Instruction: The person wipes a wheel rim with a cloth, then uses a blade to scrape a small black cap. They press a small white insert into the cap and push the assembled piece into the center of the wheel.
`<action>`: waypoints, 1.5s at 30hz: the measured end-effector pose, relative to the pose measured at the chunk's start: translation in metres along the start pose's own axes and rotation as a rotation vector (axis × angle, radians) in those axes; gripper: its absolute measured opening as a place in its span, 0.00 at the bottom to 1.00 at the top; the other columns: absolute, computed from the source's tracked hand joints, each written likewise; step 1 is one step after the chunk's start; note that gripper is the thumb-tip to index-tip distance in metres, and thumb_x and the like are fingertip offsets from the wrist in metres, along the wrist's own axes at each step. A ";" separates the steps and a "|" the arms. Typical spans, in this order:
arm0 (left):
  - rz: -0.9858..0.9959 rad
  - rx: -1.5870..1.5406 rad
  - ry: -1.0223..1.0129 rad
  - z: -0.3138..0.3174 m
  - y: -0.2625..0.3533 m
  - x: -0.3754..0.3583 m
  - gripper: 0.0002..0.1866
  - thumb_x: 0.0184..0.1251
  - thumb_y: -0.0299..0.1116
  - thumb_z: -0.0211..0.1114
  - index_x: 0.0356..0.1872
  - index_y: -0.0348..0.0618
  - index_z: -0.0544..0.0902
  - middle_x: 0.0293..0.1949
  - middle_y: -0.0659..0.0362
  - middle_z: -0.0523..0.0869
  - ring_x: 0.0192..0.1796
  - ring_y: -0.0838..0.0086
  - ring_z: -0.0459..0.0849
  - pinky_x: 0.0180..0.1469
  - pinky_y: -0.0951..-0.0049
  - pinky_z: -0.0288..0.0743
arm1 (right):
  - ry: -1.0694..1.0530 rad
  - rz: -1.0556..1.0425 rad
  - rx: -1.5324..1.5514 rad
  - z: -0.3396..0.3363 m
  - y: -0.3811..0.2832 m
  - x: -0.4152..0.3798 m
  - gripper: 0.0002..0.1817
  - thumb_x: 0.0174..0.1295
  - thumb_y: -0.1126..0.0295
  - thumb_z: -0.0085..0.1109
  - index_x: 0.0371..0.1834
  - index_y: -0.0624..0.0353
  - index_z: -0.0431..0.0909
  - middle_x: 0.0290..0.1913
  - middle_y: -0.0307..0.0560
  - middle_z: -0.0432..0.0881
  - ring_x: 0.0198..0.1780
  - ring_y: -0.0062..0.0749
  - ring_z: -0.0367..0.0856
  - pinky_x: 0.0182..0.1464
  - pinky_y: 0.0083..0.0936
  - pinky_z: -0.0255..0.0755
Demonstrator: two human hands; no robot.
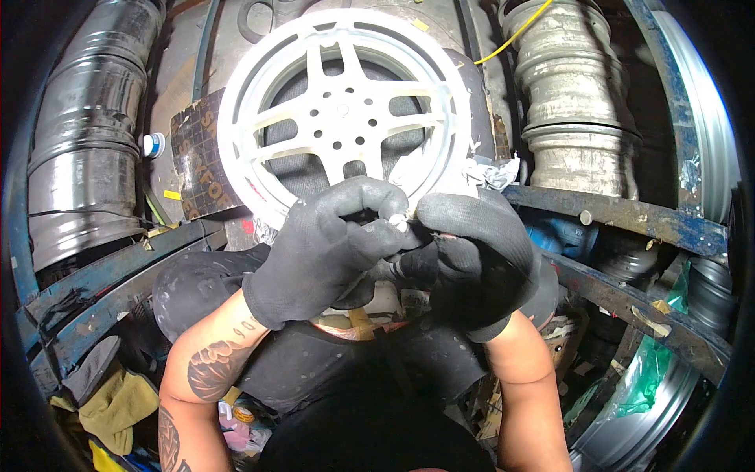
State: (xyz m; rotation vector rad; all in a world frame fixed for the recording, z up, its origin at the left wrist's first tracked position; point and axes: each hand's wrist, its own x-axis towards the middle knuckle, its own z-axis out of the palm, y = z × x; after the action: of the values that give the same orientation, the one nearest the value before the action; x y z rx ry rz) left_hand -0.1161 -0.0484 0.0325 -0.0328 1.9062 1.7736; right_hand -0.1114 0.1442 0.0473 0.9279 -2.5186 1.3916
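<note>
A small white scrap (pixel 399 223), perhaps tape or paper, is pinched between the fingertips of two black-gloved hands, just below the lower rim of a white wheel (pixel 344 102). The left hand (pixel 318 252) curls its fingers tightly down onto the scrap, thumb underneath. The right hand (pixel 472 252) meets it from the other side, fingers bent closed and pressed against the same scrap; what else it may hold cannot be told. Both wrists bend inward, and the bare forearms rise from below the wheel, the left one tattooed. To handle the piece well, a light fingertip grip close to its edge would likely serve better than force, since thick gloves dull the touch. The wheel lies face up on dark padding. Torn white masking (pixel 491 169) lies at its lower right rim. Left of the wheel stand stacked steel rims (pixel 82 141); right of it, dusty grey rims (pixel 570 86) above a blue metal rack (pixel 629 216).
</note>
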 end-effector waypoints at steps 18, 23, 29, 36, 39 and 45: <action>0.280 0.011 -0.038 -0.001 -0.012 0.002 0.08 0.60 0.25 0.69 0.39 0.41 0.81 0.38 0.61 0.84 0.43 0.80 0.81 0.47 0.77 0.76 | 0.023 0.004 -0.008 -0.001 -0.005 0.005 0.14 0.49 0.77 0.58 0.41 0.59 0.82 0.46 0.50 0.85 0.46 0.45 0.85 0.48 0.36 0.76; 0.278 -0.035 -0.047 0.000 -0.019 0.005 0.08 0.60 0.25 0.69 0.40 0.41 0.81 0.38 0.61 0.83 0.42 0.80 0.81 0.47 0.77 0.76 | 0.014 -0.035 -0.072 0.000 -0.004 0.006 0.14 0.49 0.77 0.58 0.41 0.59 0.82 0.46 0.50 0.85 0.47 0.46 0.84 0.49 0.36 0.76; 0.164 -0.187 -0.054 0.000 -0.016 0.003 0.08 0.60 0.27 0.70 0.39 0.39 0.82 0.37 0.61 0.83 0.42 0.81 0.81 0.46 0.78 0.75 | -0.015 -0.025 -0.104 -0.001 -0.001 0.003 0.16 0.49 0.76 0.58 0.44 0.60 0.81 0.48 0.51 0.84 0.49 0.45 0.83 0.51 0.36 0.75; 0.185 -0.106 0.096 0.002 -0.005 0.003 0.07 0.55 0.27 0.74 0.33 0.38 0.84 0.33 0.61 0.85 0.36 0.82 0.82 0.41 0.79 0.76 | -0.078 0.032 -0.153 -0.008 -0.002 -0.009 0.24 0.51 0.68 0.62 0.55 0.57 0.79 0.54 0.52 0.81 0.53 0.49 0.80 0.58 0.38 0.71; 0.169 -0.119 0.106 0.001 -0.002 0.002 0.06 0.56 0.26 0.72 0.33 0.38 0.84 0.33 0.60 0.86 0.36 0.82 0.83 0.40 0.78 0.77 | -0.095 0.026 -0.138 -0.008 0.001 -0.009 0.25 0.51 0.67 0.63 0.56 0.57 0.79 0.54 0.52 0.81 0.53 0.51 0.80 0.59 0.39 0.70; 0.150 -0.201 0.100 -0.003 0.002 -0.002 0.04 0.57 0.23 0.68 0.34 0.35 0.84 0.35 0.58 0.87 0.37 0.81 0.83 0.42 0.80 0.77 | -0.033 -0.102 -0.237 0.003 0.004 -0.009 0.19 0.54 0.72 0.60 0.51 0.55 0.81 0.51 0.51 0.83 0.51 0.48 0.82 0.54 0.41 0.73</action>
State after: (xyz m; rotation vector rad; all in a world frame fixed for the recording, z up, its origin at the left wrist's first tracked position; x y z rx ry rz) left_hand -0.1162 -0.0511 0.0349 -0.0525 1.8325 2.0955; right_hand -0.1059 0.1477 0.0392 1.0219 -2.5480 1.0298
